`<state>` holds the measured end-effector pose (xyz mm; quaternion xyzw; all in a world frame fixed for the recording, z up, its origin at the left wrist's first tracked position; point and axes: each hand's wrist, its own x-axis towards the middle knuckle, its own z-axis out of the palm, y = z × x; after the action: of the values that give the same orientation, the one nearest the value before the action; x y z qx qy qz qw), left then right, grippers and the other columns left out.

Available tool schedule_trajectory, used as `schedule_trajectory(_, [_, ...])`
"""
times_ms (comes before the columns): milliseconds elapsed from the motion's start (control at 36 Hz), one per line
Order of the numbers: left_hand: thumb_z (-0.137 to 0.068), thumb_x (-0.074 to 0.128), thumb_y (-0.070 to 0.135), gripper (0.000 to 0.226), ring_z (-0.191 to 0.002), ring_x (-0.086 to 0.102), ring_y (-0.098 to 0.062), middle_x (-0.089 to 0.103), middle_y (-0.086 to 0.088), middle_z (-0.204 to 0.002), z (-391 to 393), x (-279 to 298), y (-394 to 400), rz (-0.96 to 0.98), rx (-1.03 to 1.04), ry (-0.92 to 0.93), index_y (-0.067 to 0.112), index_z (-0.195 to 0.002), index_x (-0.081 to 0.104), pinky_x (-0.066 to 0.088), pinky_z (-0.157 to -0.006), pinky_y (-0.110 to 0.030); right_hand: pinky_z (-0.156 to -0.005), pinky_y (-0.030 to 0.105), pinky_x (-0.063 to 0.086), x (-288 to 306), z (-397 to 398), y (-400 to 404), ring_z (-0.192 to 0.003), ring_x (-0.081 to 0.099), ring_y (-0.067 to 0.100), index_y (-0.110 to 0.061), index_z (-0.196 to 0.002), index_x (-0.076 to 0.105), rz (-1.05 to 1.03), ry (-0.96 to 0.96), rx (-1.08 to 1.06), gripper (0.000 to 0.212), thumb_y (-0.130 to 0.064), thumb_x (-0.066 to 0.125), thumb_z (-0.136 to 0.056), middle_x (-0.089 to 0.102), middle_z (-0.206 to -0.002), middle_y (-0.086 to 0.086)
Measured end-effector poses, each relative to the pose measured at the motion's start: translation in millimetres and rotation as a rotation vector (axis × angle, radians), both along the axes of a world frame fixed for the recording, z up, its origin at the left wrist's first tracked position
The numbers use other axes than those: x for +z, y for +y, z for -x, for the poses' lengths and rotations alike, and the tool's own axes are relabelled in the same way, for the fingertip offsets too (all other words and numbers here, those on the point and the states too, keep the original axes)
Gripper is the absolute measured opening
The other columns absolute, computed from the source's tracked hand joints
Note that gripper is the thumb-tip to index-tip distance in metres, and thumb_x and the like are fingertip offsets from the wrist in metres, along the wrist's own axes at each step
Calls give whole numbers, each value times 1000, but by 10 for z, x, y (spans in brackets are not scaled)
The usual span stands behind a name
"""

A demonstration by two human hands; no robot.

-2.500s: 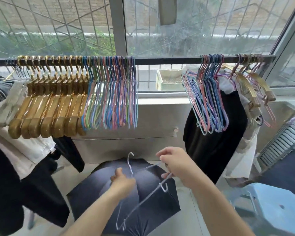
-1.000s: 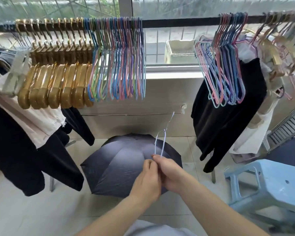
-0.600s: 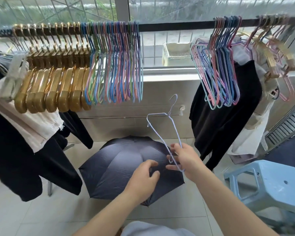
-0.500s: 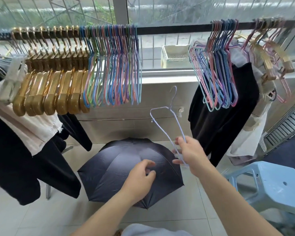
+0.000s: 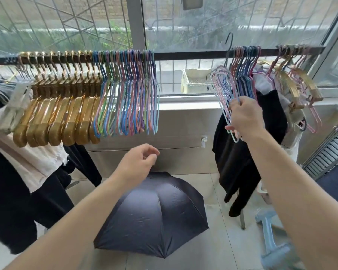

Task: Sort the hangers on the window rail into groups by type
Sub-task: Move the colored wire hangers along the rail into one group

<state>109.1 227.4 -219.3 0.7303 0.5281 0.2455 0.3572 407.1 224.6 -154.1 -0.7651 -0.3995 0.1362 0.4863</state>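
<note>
Rainy glass and a diamond-pattern window grille fill the background, with a dark window rail running across in front of it; I take that rail as my landmark. No brand, label or writing is legible anywhere I look.

Hanging from the rail toward its left end I see a packed row of gold hangers, and touching their right side a tight bunch of coloured wire hangers in blue, pink and green. A bare stretch of rail separates these from a second bunch of coloured wire hangers further right. Near the rail's right end, more gold hangers hang mixed with pink wire ones over pale and black garments.

My right hand is raised just below the rail at the second bunch, its fingers pinching a pale wire hanger whose hook pokes up above the rail. Whether that hook touches the rail I cannot tell, as the picture is blurred there.

My left hand hangs well below the rail's bare stretch, fingers loosely curled with thumb and forefinger nearly meeting, holding nothing.

Below the rail on the tiled floor lies an open dark umbrella; a light blue stool stands to its right.
</note>
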Motion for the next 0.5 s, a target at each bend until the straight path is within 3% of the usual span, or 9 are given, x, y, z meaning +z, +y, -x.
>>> schedule_trajectory(56, [-102, 57, 16, 16, -95, 70, -15, 75, 5, -95, -6, 52, 21, 1, 0, -6, 25, -104, 71, 56, -93, -39, -63, 47, 64, 51, -52, 113, -53, 60, 15, 1, -100, 60, 22, 9, 4, 35, -28, 42, -109, 55, -81, 7])
schedule_trajectory(111, [-103, 56, 17, 17, -96, 71, -16, 75, 4, -96, -19, 85, 30, 13, 16, -20, 28, -102, 70, 56, -94, -42, -67, 53, 63, 79, -89, 205, -51, 61, 16, -1, -91, 57, 49, 6, 10, 35, -27, 42, -109, 55, -82, 7])
schedule_trajectory(167, [-103, 56, 18, 17, -97, 70, -15, 75, 4, -96, -30, 93, 38, 20, 26, -19, 29, -102, 69, 56, -95, -43, -64, 50, 64, 81, -113, 271, -57, 64, 20, -5, -89, 54, 74, -12, 10, 32, -26, 41, -108, 58, -92, 12])
schedule_trajectory(250, [-103, 56, 19, 18, -97, 70, -15, 75, 5, -96, -35, 76, 37, 38, 28, -16, 31, -101, 68, 56, -95, -46, -58, 46, 64, 28, -145, 344, -60, 67, 24, -5, -102, 58, 117, -18, -19, 27, -24, 39, -105, 61, -112, 20])
schedule_trajectory(361, [-103, 55, 18, 17, -95, 72, -23, 75, 4, -96, -39, 38, 9, 81, 38, -14, 29, -102, 69, 59, -87, -51, -57, 47, 64, -84, -190, 350, -55, 65, 27, -1, -104, 56, 166, 2, -58, 23, -16, 39, -103, 61, -109, 23])
schedule_trajectory(417, [-102, 55, 19, 18, -95, 72, -27, 75, 3, -96, -36, 26, 3, 99, 42, -13, 29, -101, 69, 60, -84, -54, -45, 34, 59, -110, -206, 321, -60, 68, 30, -2, -105, 55, 200, -6, -62, 21, -14, 38, -102, 59, -106, 19])
schedule_trajectory(500, [-103, 55, 20, 18, -95, 72, -24, 75, 4, -97, -33, 20, 10, 121, 50, -18, 30, -100, 70, 60, -86, -53, -31, 19, 39, -152, -248, 306, -63, 70, 33, -5, -111, 51, 233, -42, -74, 22, -17, 35, -103, 52, -110, 11])
